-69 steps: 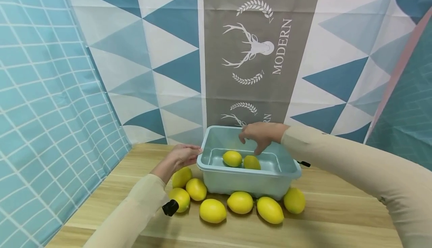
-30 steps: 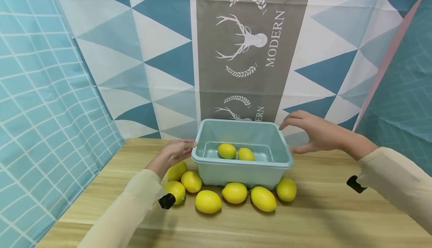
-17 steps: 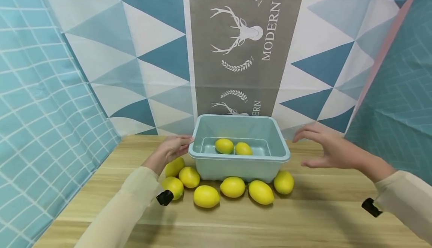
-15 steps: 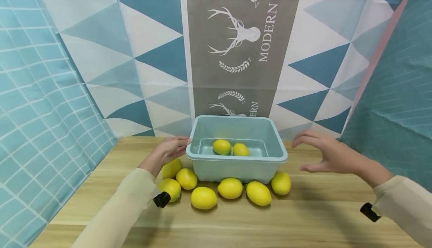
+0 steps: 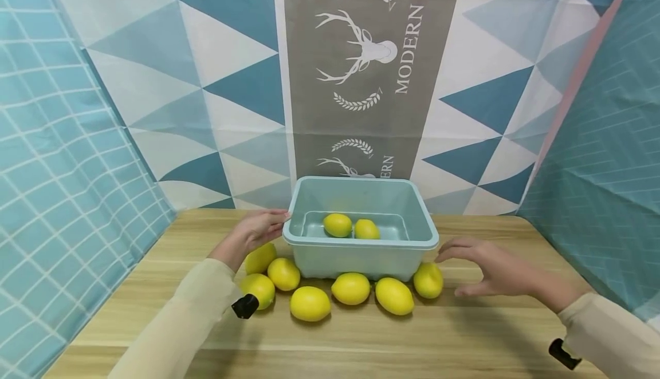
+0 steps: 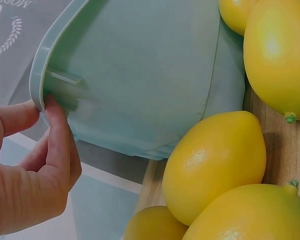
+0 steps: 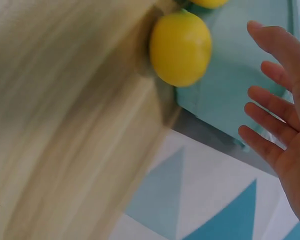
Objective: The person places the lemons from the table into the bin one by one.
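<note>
A pale blue-green plastic bin stands at the back of the table with two lemons inside, a left one and a right one. My left hand pinches the bin's left rim between thumb and fingers, which the left wrist view shows closely. To the bin's right, my right hand hovers with fingers spread and nothing in them. Nearest to it is the lemon at the bin's front right corner, also seen as a lemon in the right wrist view.
More lemons lie along the bin's front, among them one at front centre and one to its right. Several others cluster under my left forearm, such as a lemon. A patterned cloth hangs right behind the bin.
My right hand has left the inside of the bin, swung out to the right, then come down toward the right-hand lemon. My left hand has stayed on the rim. The head view has shifted.
</note>
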Motion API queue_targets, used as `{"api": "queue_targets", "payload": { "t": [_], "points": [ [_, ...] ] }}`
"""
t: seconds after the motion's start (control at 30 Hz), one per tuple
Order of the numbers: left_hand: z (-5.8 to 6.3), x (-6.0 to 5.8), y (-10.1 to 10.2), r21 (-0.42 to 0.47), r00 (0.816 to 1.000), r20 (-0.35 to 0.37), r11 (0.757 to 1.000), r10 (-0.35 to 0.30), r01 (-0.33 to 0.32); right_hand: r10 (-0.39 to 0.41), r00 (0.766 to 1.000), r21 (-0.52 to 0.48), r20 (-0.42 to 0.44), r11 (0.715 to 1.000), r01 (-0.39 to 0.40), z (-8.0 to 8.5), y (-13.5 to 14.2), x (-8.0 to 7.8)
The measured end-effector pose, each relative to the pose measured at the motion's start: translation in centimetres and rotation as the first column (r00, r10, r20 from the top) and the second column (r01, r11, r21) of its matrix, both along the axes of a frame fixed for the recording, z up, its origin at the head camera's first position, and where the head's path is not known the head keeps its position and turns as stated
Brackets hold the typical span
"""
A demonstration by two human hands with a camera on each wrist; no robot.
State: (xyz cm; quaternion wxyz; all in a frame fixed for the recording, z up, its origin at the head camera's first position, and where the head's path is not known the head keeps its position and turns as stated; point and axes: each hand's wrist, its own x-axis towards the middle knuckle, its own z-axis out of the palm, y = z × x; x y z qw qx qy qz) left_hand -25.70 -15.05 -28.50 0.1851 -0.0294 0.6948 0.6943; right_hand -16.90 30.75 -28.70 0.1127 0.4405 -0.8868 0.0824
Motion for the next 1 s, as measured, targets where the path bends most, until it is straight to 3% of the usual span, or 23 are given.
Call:
{"api": "queue_targets", "payload": {
  "t": [0.67,1.0],
  "points": [
    [0.2,-0.2,0.1,-0.034,1.000,0.008,0.999,0.005,-0.005,0.010,0.993,0.044,0.116,0.999,-0.015,-3.2,-1.4,-1.2],
    [0.3,0.0,0.0,0.008,1.000,0.016,1.000,0.024,-0.024,0.021,0.995,0.037,0.100,0.999,-0.024,-3.9,-1.4,-1.6]
  ]
}}
